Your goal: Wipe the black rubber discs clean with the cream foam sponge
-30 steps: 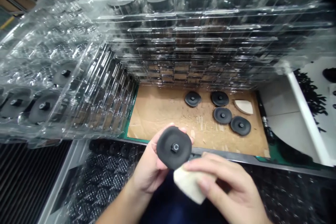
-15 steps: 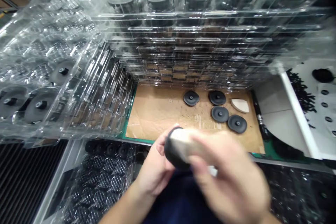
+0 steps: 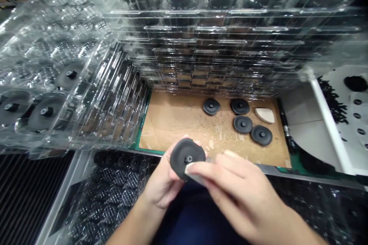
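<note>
My left hand [image 3: 162, 182] is closed around a black rounded disc [image 3: 180, 155] from below and behind. The disc's flat face, with a short hollow stem at its centre, is turned up toward me. Between the thumb and fingers of my right hand [image 3: 238, 189] is a small white pad [image 3: 195, 174], mostly hidden by the fingers. Its tip touches the disc's face just below the stem. Beyond my hands, several similar black discs [image 3: 243, 124] lie stem-up on a brown cardboard sheet [image 3: 169, 122], beside a cream wedge-shaped pad [image 3: 265, 115].
Tall stacks of clear plastic trays [image 3: 201, 51] rise behind the cardboard, with more trays [image 3: 100, 95] at the left; some hold discs. A white box wall [image 3: 330, 122] and a black brush-like tool [image 3: 287, 134] border the right. Below left sits another tray [image 3: 112, 195] of dark parts.
The disc has turned from nearly edge-on to face up, showing its stem. My right hand has moved down slightly, bringing the white pad from the disc's upper part to below the stem.
</note>
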